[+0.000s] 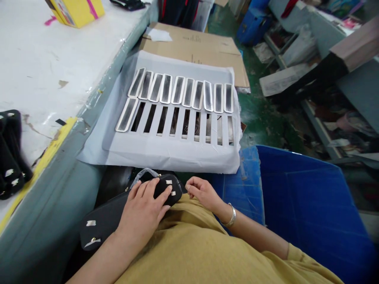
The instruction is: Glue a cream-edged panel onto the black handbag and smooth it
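A black bag [103, 211] lies slantwise at my lap. Pale tape bits stick to its surface, and a clear-wrapped handle [145, 172] rises from its far side. My left hand [143, 209] rests on the bag with its fingers spread, the fingertips close to the taped end. Just right of that end, my right hand [205, 193] is closed, with thumb and fingertips together. Whatever it may pinch is too small to make out. Beyond both hands, a white slotted board [168, 152] carries several white-rimmed dark strips [177, 90] in a row.
On the left, a white-topped table [38, 59] bears black pieces [12, 154] and a yellow box [78, 14]. A blue bin [308, 197] stands at my right. Flattened cardboard [204, 45] lies behind the board; cluttered shelves [322, 130] line the far right.
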Action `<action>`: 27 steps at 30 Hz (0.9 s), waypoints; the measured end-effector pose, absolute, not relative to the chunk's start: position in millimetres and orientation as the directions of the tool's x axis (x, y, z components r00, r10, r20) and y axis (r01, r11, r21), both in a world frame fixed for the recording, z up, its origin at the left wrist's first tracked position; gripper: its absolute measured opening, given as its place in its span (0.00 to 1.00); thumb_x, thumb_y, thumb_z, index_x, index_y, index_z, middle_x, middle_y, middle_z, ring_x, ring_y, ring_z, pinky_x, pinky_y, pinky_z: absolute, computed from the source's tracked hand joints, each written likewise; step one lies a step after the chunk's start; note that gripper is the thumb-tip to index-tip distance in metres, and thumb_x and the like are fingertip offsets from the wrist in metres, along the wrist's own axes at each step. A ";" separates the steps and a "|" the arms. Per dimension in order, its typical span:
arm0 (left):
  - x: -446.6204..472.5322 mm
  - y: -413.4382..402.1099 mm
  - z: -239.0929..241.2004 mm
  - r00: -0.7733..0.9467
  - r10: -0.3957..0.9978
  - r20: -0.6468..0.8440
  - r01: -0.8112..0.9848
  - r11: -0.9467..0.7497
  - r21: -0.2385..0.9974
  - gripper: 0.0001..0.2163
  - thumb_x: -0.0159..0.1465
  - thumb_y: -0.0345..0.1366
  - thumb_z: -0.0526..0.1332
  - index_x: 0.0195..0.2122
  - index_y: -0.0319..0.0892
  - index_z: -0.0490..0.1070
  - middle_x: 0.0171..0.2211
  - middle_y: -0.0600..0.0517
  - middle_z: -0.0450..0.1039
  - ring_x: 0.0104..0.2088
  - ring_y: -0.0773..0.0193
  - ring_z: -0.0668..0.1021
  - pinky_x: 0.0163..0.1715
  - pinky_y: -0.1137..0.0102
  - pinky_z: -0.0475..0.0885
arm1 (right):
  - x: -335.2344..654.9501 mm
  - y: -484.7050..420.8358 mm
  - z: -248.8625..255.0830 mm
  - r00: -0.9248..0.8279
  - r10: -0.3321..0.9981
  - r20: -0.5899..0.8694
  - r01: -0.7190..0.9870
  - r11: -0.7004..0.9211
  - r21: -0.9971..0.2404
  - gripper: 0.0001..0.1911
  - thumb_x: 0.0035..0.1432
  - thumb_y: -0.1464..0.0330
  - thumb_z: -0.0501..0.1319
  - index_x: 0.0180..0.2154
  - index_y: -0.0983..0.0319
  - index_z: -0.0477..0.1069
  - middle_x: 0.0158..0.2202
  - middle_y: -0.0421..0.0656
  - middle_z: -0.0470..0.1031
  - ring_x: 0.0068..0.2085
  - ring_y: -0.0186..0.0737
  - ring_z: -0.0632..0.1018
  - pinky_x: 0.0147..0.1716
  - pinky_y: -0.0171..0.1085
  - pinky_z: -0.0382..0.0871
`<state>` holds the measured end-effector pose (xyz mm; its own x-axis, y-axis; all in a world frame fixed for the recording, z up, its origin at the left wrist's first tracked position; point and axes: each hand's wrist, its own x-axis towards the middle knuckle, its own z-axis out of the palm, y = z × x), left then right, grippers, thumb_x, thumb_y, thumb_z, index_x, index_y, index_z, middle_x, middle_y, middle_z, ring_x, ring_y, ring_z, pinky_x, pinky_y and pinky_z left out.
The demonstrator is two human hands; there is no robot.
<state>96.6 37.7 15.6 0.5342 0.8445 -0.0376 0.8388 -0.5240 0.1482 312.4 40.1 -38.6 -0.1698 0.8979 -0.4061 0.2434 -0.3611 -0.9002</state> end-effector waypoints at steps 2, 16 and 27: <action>97.1 37.3 16.0 0.531 0.847 -0.033 0.840 -0.521 0.153 0.18 0.58 0.37 0.63 0.51 0.50 0.71 0.52 0.41 0.68 0.50 0.48 0.72 0.51 0.52 0.65 | 310.7 39.2 -32.4 -0.174 0.923 -0.344 0.294 -0.285 -0.912 0.10 0.57 0.64 0.57 0.29 0.63 0.66 0.24 0.37 0.66 0.26 0.31 0.66 0.26 0.32 0.61; 96.2 36.5 10.3 0.455 0.890 -0.013 0.857 -0.435 0.277 0.17 0.59 0.36 0.62 0.51 0.49 0.70 0.53 0.43 0.68 0.52 0.52 0.71 0.55 0.52 0.63 | 288.2 61.5 -4.0 -0.621 0.777 0.105 0.590 0.551 -0.590 0.26 0.54 0.63 0.63 0.53 0.63 0.63 0.54 0.53 0.66 0.55 0.49 0.67 0.53 0.51 0.64; 35.2 18.4 3.4 0.346 0.938 0.001 0.895 -0.330 0.301 0.23 0.55 0.46 0.66 0.50 0.44 0.69 0.54 0.44 0.69 0.53 0.53 0.71 0.59 0.51 0.54 | 284.2 79.9 -0.8 -0.737 0.676 0.030 0.602 0.675 -0.426 0.27 0.55 0.58 0.63 0.54 0.61 0.65 0.53 0.53 0.67 0.53 0.53 0.69 0.52 0.55 0.66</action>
